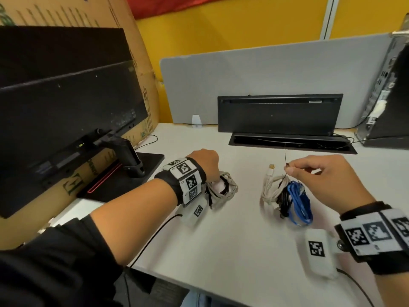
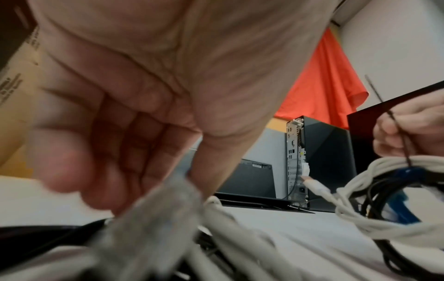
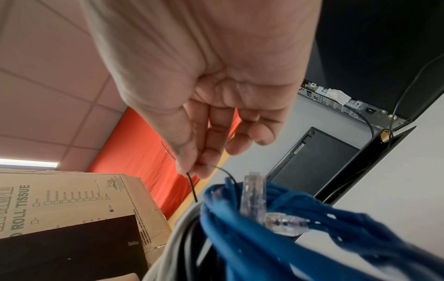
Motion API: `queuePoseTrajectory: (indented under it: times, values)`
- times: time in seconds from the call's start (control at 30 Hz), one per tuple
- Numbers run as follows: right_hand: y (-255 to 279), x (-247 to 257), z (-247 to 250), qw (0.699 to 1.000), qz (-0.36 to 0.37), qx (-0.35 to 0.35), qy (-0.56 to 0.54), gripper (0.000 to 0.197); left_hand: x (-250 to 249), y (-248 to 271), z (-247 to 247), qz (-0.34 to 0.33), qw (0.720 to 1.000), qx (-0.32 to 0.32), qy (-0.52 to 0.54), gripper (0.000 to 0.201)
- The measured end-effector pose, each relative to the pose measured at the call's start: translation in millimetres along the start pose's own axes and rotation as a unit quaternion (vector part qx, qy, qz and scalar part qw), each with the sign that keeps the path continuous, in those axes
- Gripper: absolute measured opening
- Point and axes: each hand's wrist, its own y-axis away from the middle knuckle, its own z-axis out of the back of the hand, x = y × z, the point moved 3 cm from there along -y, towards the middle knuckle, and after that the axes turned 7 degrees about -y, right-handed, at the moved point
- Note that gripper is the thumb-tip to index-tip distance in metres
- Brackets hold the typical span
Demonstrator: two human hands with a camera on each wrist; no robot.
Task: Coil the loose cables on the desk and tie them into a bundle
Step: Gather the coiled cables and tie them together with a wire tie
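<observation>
On the white desk (image 1: 232, 244) lie two coils. My left hand (image 1: 218, 173) is over the far edge of the grey, white and black coil (image 1: 225, 190), fingers curled and thumb down on a grey strand (image 2: 156, 224); the view is blurred. My right hand (image 1: 288, 169) pinches a thin black tie (image 1: 285, 155) between thumb and forefinger. The tie runs down into the bundle of white, black and blue cables (image 1: 287, 198). In the right wrist view, the right hand (image 3: 192, 169) holds the tie (image 3: 192, 187) just above the blue cable (image 3: 276, 243) with its clear plugs (image 3: 254, 192).
A black monitor (image 1: 66, 107) on its stand base (image 1: 146, 165) fills the left, with a cardboard box (image 1: 66, 12) behind. An open black cable-tray lid (image 1: 278, 116) stands at the back before the grey partition (image 1: 265, 69). A desktop computer (image 1: 385, 96) stands far right.
</observation>
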Motion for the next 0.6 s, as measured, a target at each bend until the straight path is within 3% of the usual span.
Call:
queuePoseTrajectory:
  times: [0.2, 0.33, 0.43, 0.5, 0.6]
  values:
    - [3, -1, 2, 1.000, -0.012, -0.005, 0.005, 0.012, 2, -8, -10, 0.040, 0.999, -0.009, 0.037, 0.025]
    - [3, 3, 3, 1.000, -0.012, -0.004, 0.006, 0.011, -2, -10, 0, 0.034, 0.976, -0.020, 0.213, 0.020]
    - [3, 6, 1, 1.000, -0.009, 0.001, 0.012, 0.014, -14, -3, 10, 0.015, 0.922, -0.019, 0.387, 0.020]
    - [3, 8, 0, 1.000, -0.012, 0.010, 0.016, 0.016, -25, 6, 16, 0.002, 0.868, -0.018, 0.497, 0.020]
    - [4, 13, -2, 0.999, -0.015, 0.022, 0.033, 0.020, -46, 19, 21, -0.025, 0.730, 0.003, 0.683, 0.014]
